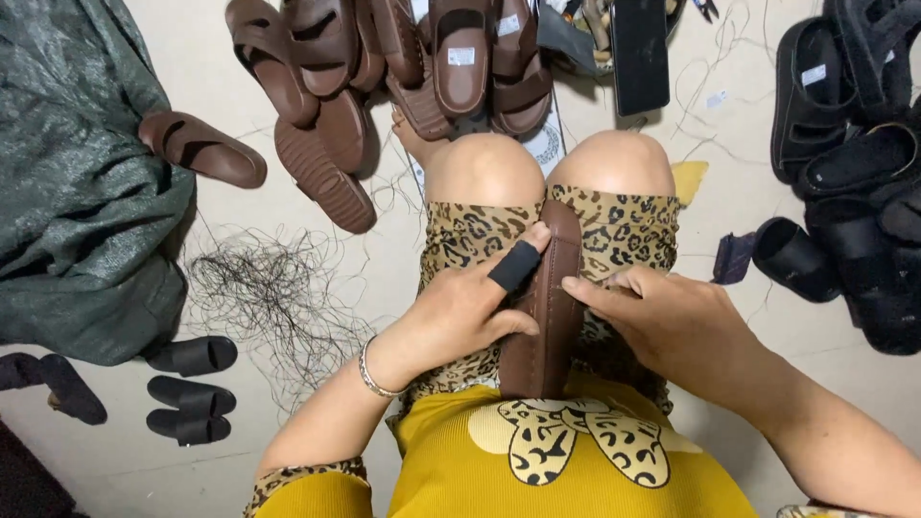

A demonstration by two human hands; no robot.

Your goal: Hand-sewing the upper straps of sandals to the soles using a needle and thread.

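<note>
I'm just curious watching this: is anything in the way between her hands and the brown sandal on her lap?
Nothing visible. The left hand and right hand already touch the brown sandal from either side, held edge-up on the lap. A black sleeve covers one left finger.

Seen from a single head-worn camera, looking steeply down, close over the lap and knees, floor (403,254) filling the frame's edges.
</note>
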